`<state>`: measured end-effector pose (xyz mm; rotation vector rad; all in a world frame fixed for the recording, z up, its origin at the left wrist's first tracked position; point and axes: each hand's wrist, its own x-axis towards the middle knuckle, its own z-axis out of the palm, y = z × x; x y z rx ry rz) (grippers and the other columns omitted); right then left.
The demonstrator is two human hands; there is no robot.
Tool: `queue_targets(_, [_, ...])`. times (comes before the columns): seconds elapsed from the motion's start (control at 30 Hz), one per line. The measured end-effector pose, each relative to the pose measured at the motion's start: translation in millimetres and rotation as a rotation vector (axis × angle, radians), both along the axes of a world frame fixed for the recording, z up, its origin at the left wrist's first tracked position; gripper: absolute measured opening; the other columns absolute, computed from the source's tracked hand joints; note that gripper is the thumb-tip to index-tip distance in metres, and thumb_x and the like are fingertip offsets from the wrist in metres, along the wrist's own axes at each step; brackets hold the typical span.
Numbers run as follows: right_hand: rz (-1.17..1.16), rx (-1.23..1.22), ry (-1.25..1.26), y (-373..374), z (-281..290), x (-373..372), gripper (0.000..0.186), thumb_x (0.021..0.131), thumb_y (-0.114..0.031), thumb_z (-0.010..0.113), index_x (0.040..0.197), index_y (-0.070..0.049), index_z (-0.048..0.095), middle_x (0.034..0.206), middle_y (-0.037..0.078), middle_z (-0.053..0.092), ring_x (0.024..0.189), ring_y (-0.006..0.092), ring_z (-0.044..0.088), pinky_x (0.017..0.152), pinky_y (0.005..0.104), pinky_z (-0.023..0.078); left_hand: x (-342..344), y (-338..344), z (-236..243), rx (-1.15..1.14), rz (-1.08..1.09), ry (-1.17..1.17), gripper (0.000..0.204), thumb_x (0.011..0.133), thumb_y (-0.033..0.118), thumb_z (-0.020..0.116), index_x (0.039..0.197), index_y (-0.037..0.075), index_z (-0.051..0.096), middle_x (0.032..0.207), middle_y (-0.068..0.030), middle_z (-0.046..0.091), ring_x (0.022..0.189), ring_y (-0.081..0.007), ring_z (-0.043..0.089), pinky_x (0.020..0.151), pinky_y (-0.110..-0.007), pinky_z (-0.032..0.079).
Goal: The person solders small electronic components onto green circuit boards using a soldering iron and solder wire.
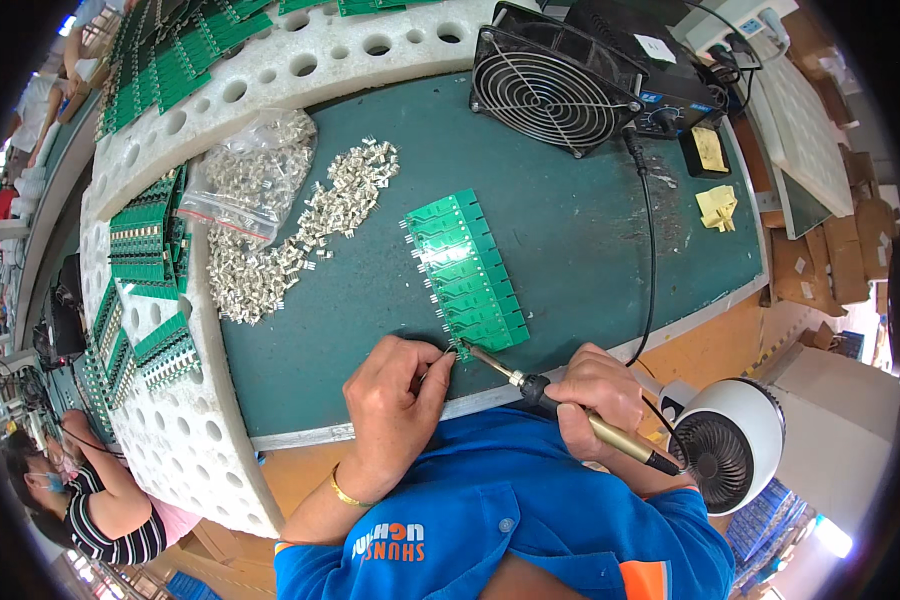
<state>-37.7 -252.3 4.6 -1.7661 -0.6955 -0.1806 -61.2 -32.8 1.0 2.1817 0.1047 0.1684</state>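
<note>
A panel of green circuit boards lies on the dark green work mat in front of me, with small metal connectors along its left edge. My right hand is closed around a soldering iron, whose tip touches or nearly touches the near left corner of the panel. At that same corner, my left hand pinches thumb and forefinger together; what sits between them is too small to make out. Left of the panel is a loose pile of small silvery connectors, beside a clear plastic bag full of the same parts.
A black fan stands at the back, next to a soldering station whose cable crosses the mat. Yellow sponges lie far right. White foam trays with green boards border the left. A white fan is right; another person sits left.
</note>
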Motion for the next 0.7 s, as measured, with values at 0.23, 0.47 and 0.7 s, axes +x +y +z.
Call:
queue_targets(0.23, [0.010, 0.007, -0.019, 0.4, -3.2, 2.5, 0.010, 0.084, -0.007, 0.067, 0.092, -0.003, 0.063, 0.064, 0.007, 0.059, 0.051, 0.0232, 0.054, 0.052, 0.0356, 0.042, 1.0, -1.1, 0.6, -0.010, 0.014, 0.011, 0.013, 0.076, 0.000, 0.077, 0.076, 0.004, 0.064, 0.068, -0.0084, 0.058, 0.057, -0.0218, 0.058, 0.051, -0.033, 0.045])
queue_targets(0.47, [0.012, 0.015, -0.017, 0.8, -2.4, 3.2, 0.010, 0.083, -0.007, 0.068, 0.090, -0.002, 0.063, 0.063, 0.007, 0.059, 0.051, 0.0228, 0.054, 0.052, 0.0352, 0.042, 1.1, 1.5, 0.8, 0.017, -0.034, -0.004, 0.011, 0.080, -0.001, 0.077, 0.079, 0.001, 0.066, 0.069, -0.0054, 0.057, 0.057, -0.0119, 0.055, 0.051, -0.026, 0.043])
queue_targets(0.7, [0.021, 0.018, -0.020, 0.0, -2.4, 3.0, 0.009, 0.083, -0.006, 0.067, 0.090, -0.002, 0.063, 0.062, 0.007, 0.059, 0.051, 0.0229, 0.054, 0.052, 0.0352, 0.042, 0.1, 1.9, 0.3, 0.014, -0.044, -0.010, 0.011, 0.080, -0.001, 0.076, 0.079, 0.001, 0.066, 0.069, -0.0056, 0.056, 0.057, -0.0123, 0.055, 0.050, -0.026, 0.042])
